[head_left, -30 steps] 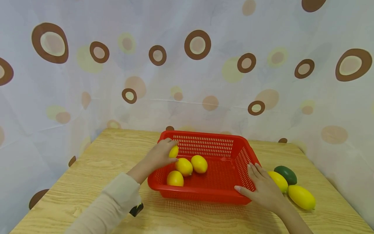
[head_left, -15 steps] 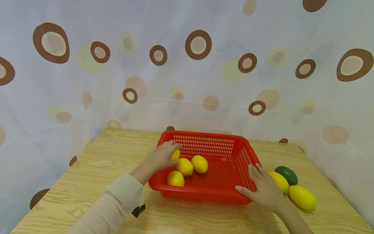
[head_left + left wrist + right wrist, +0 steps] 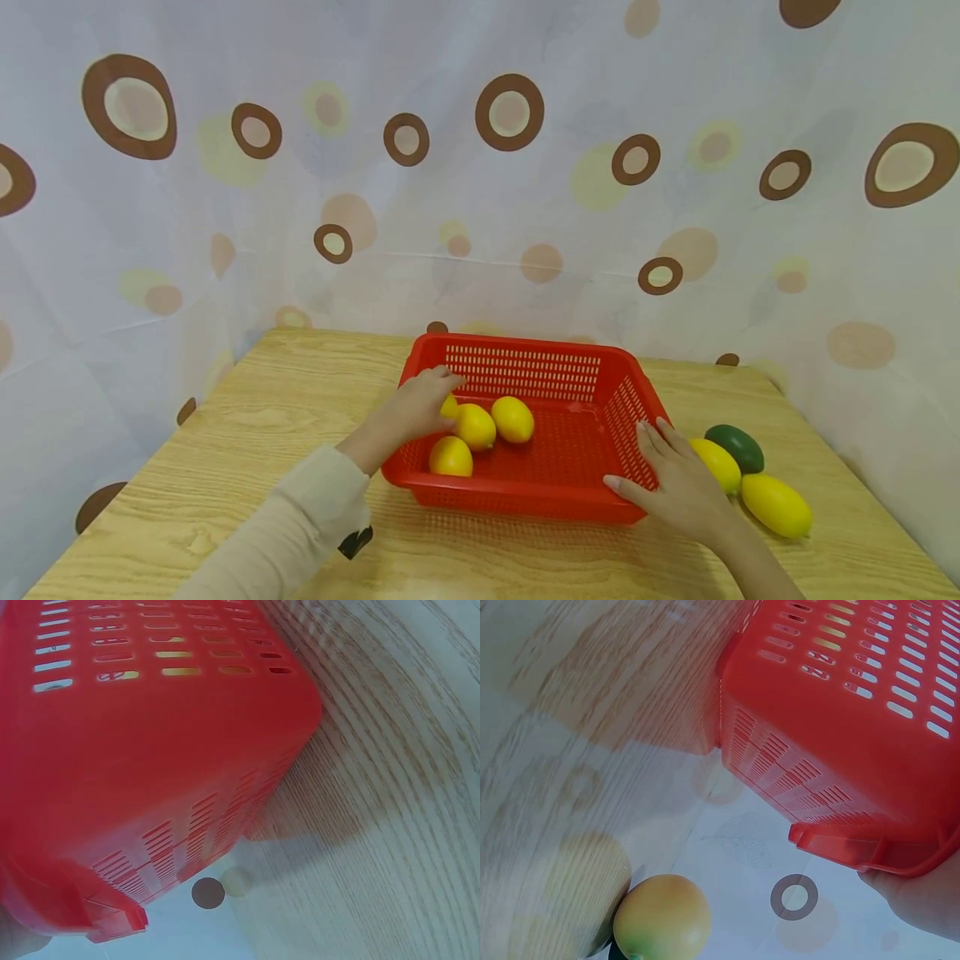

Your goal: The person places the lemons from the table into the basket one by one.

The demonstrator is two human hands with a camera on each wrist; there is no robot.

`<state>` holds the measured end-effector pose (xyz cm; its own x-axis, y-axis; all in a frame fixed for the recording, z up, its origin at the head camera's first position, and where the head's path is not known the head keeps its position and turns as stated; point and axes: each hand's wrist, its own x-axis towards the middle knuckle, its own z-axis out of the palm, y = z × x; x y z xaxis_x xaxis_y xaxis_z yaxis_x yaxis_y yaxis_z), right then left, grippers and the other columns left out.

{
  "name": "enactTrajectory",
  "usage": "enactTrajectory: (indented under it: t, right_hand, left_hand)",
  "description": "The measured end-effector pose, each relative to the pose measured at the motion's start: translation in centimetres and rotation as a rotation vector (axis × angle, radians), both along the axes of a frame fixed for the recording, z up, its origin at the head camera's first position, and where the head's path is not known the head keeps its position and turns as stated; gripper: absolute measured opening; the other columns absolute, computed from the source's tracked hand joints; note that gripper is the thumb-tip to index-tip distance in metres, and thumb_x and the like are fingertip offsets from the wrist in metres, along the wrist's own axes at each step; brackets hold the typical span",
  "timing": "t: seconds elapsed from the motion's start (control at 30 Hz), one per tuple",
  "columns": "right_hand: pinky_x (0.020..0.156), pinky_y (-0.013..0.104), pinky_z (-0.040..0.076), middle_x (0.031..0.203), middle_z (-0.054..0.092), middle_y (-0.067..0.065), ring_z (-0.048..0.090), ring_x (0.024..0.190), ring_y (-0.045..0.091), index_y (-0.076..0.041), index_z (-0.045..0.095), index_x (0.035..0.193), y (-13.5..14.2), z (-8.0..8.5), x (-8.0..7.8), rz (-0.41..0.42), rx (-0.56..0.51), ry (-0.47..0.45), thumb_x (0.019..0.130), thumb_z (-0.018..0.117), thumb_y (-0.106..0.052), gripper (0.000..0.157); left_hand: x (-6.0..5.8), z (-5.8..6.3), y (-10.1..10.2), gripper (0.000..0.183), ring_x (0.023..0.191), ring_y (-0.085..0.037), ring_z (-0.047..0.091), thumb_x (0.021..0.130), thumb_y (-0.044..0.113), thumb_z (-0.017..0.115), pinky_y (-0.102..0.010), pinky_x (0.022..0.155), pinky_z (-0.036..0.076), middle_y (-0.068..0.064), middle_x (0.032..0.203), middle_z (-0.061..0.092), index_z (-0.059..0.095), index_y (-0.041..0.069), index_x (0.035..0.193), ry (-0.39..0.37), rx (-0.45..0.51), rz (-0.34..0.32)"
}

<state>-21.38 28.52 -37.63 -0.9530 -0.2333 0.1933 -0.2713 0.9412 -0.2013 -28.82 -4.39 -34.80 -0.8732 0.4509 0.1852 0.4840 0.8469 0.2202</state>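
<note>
A red plastic basket [image 3: 525, 492] with slotted walls stands on the table. Inside, toward its left, lie three yellow lemons: one in front [image 3: 451, 457], one in the middle [image 3: 476, 427] and one farther right [image 3: 513, 419]. My left hand [image 3: 420, 406] reaches over the left rim and holds another lemon [image 3: 449, 406], mostly hidden behind the fingers and thumb. At the right front corner, my right hand [image 3: 678, 483] rests on the rim, fingers laid over the side and thumb on the front edge. Both wrist views show mainly the basket's outer walls.
Right of the basket, two longish yellow fruits [image 3: 776, 506] and a dark green oval fruit [image 3: 735, 448] lie on the wooden table [image 3: 300, 383]. A patterned cloth [image 3: 570, 225] hangs behind the table. A small black object [image 3: 355, 542] shows beside my left sleeve.
My left hand has moved slightly right and down into the basket, and less of the lemon in it shows. My right hand and the basket stay nearly as they were.
</note>
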Motion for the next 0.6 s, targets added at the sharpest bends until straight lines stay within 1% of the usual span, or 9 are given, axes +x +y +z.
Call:
enactTrajectory:
  t: [0.17, 0.3, 0.33, 0.47, 0.6]
  right_hand:
    - [0.099, 0.067, 0.03, 0.14, 0.038, 0.03, 0.023, 0.134, 0.047, 0.009, 0.034, 0.138, 0.0, 0.0, 0.0, -0.001, 0.002, -0.001, 0.083, 0.052, -0.061, 0.091]
    - [0.1, 0.067, 0.029, 0.14, 0.038, 0.03, 0.023, 0.134, 0.047, 0.009, 0.034, 0.138, 0.1, -0.1, 0.0, 0.001, 0.002, -0.003, 0.083, 0.052, -0.061, 0.09]
    - [0.1, 0.067, 0.029, 0.14, 0.038, 0.03, 0.023, 0.134, 0.047, 0.009, 0.034, 0.138, 0.1, -0.1, 0.0, 0.001, 0.002, -0.002, 0.083, 0.052, -0.061, 0.09]
    - [0.1, 0.067, 0.029, 0.14, 0.038, 0.03, 0.023, 0.134, 0.047, 0.009, 0.034, 0.138, 0.0, -0.1, 0.0, 0.0, 0.003, 0.0, 0.083, 0.051, -0.061, 0.09]
    - [0.1, 0.067, 0.03, 0.14, 0.038, 0.029, 0.023, 0.134, 0.047, 0.009, 0.034, 0.138, 0.0, -0.1, 0.0, -0.001, 0.003, 0.001, 0.083, 0.051, -0.061, 0.09]
  left_hand:
    - [-0.2, -0.2, -0.1, 0.051, 0.105, -0.027, 0.055, 0.079, 0.011, 0.073, -0.039, 0.095, 0.049, -0.015, 0.119, 0.058, 0.055, 0.002, 0.126, 0.054, -0.008, -0.007]
    - [-0.1, -0.3, -0.4, 0.048, 0.102, -0.027, 0.056, 0.079, 0.01, 0.072, -0.039, 0.093, 0.05, -0.015, 0.115, 0.059, 0.057, 0.001, 0.123, 0.09, 0.001, -0.013]
    - [0.0, -0.3, -0.5, 0.047, 0.102, -0.027, 0.056, 0.079, 0.011, 0.072, -0.039, 0.092, 0.05, -0.015, 0.114, 0.059, 0.057, 0.001, 0.123, 0.098, 0.009, -0.015]
    - [0.3, -0.3, -0.8, 0.043, 0.099, -0.028, 0.056, 0.08, 0.014, 0.072, -0.04, 0.09, 0.051, -0.015, 0.111, 0.061, 0.059, -0.001, 0.119, 0.171, 0.048, -0.028]
    - [0.6, -0.3, -1.1, 0.043, 0.105, -0.029, 0.057, 0.082, 0.02, 0.071, -0.041, 0.093, 0.05, -0.016, 0.115, 0.061, 0.06, -0.001, 0.118, 0.225, 0.075, -0.025]
